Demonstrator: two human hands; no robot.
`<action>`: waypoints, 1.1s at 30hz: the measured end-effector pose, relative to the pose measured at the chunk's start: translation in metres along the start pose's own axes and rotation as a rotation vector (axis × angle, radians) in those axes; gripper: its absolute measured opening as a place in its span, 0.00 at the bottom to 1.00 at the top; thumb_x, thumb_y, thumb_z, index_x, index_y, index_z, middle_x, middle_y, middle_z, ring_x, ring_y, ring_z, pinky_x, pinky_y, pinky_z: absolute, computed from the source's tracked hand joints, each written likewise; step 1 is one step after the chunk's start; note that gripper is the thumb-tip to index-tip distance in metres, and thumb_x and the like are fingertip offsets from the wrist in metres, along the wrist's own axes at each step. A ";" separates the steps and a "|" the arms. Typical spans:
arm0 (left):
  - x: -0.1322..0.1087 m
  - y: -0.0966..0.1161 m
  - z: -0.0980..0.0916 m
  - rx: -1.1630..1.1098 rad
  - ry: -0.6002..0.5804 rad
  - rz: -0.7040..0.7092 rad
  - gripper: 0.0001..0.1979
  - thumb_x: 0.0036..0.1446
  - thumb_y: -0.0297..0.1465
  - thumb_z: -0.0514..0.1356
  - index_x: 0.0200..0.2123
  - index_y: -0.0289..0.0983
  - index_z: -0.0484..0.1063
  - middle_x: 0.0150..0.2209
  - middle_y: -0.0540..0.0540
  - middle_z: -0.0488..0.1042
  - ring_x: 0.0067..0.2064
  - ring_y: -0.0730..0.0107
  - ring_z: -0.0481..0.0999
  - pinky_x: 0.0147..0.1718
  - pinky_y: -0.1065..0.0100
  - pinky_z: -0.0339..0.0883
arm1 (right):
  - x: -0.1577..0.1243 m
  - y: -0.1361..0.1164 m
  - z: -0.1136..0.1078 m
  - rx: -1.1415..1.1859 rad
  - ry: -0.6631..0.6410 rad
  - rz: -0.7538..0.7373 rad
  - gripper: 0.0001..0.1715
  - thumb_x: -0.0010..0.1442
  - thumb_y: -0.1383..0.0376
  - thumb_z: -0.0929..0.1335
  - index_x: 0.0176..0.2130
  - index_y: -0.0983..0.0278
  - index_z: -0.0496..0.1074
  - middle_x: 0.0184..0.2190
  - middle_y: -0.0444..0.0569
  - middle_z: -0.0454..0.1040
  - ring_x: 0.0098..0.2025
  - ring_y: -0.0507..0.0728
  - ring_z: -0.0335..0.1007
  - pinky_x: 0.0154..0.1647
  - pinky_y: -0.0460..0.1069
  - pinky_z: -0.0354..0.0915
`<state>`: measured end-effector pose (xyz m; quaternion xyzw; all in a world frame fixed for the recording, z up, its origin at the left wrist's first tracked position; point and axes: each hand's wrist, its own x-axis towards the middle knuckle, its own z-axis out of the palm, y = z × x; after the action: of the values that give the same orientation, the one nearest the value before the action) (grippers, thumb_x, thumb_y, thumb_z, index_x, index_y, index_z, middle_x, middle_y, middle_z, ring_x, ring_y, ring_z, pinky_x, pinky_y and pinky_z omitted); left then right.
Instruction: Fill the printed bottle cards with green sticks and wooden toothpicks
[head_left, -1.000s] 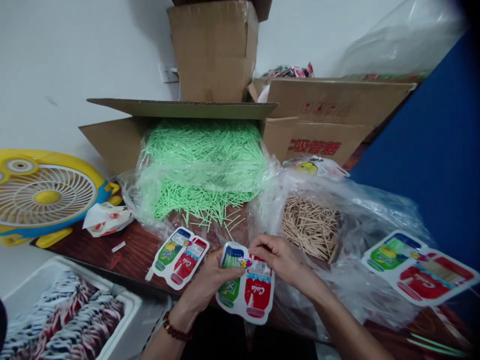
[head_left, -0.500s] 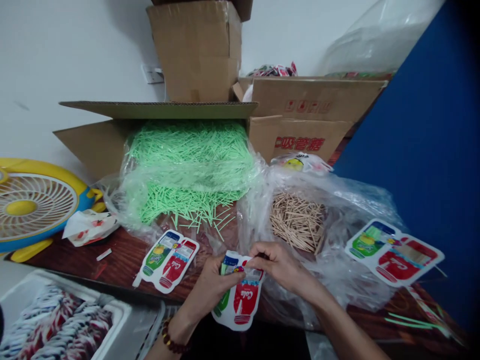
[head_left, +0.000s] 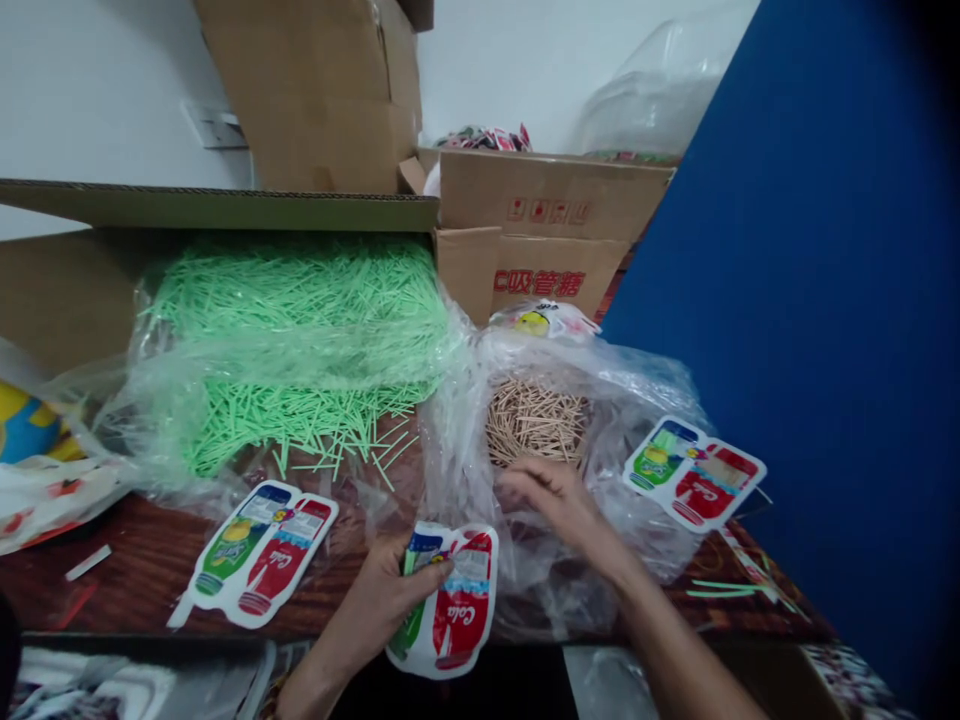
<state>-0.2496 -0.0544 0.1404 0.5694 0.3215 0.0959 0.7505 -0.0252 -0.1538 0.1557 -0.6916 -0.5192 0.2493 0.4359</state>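
The left hand (head_left: 375, 595) is clamped on a Sprite-and-Cola pouch (head_left: 463, 612) shaped like two joined bottles — the thumb lies across its front near the middle, the other fingers are hidden behind it. The pouch is held up in those fingers with its red Cola half to their right and its lower end reaching past the near edge of the worktop (head_left: 154, 565).

The right hand (head_left: 551, 505) is up and to the right of that pouch, well clear of it. Its fingers are curled and bunched close together, just on the near side of a heap of thin brown sticks (head_left: 534, 415); whether they pinch anything I cannot tell.

Left of the left fingers, a second Sprite-and-Cola pouch (head_left: 259, 555) lies flat on the worktop. A third Sprite-and-Cola pouch (head_left: 697, 475) lies to the right of the right fingers, on crumpled clear plastic sheeting (head_left: 630, 500); a few loose green straws (head_left: 724, 588) rest below it, nearer the edge.

Beyond the left fingers, a large mass of thin green sticks (head_left: 315, 430) spills from an open cardboard box (head_left: 67, 300). Farther out, beyond the right fingers, stands a carton with red lettering (head_left: 544, 265) — and to their far right, a blue panel (head_left: 765, 250).
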 end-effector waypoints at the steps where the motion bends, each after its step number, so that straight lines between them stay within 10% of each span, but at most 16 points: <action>1: 0.000 -0.002 0.000 -0.008 -0.002 -0.007 0.08 0.48 0.34 0.67 0.27 0.34 0.76 0.24 0.50 0.77 0.25 0.71 0.72 0.25 0.74 0.64 | 0.001 0.010 -0.010 -0.114 0.050 0.029 0.14 0.63 0.58 0.62 0.33 0.61 0.73 0.30 0.45 0.74 0.34 0.55 0.69 0.35 0.48 0.60; 6: 0.000 -0.006 0.003 -0.061 0.006 -0.037 0.10 0.48 0.34 0.68 0.26 0.33 0.75 0.22 0.50 0.76 0.23 0.72 0.71 0.23 0.74 0.64 | 0.000 0.047 -0.037 -0.833 0.078 0.181 0.10 0.61 0.64 0.63 0.35 0.62 0.74 0.38 0.50 0.74 0.43 0.60 0.67 0.44 0.52 0.56; 11: 0.000 -0.009 0.007 -0.090 -0.009 -0.057 0.09 0.49 0.34 0.67 0.27 0.34 0.75 0.23 0.50 0.77 0.24 0.72 0.72 0.24 0.74 0.65 | 0.002 0.055 -0.029 -1.082 0.077 0.124 0.11 0.61 0.62 0.64 0.41 0.61 0.73 0.43 0.53 0.70 0.46 0.62 0.63 0.44 0.54 0.54; 24: -0.003 -0.006 0.009 -0.096 0.010 -0.096 0.11 0.47 0.36 0.68 0.26 0.33 0.75 0.23 0.50 0.76 0.23 0.73 0.71 0.24 0.74 0.64 | 0.016 0.078 -0.016 -0.951 0.116 0.092 0.12 0.63 0.69 0.60 0.37 0.64 0.72 0.44 0.56 0.70 0.47 0.63 0.59 0.45 0.56 0.51; 33: -0.004 -0.006 0.003 -0.161 0.049 -0.074 0.12 0.44 0.35 0.70 0.27 0.33 0.76 0.23 0.49 0.79 0.23 0.71 0.74 0.23 0.74 0.66 | 0.026 0.074 -0.030 -0.493 0.194 0.040 0.15 0.64 0.62 0.59 0.27 0.62 0.65 0.26 0.46 0.72 0.32 0.57 0.67 0.42 0.52 0.57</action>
<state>-0.2526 -0.0610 0.1368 0.4924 0.3519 0.1076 0.7888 0.0440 -0.1460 0.1097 -0.8075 -0.5064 0.0565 0.2971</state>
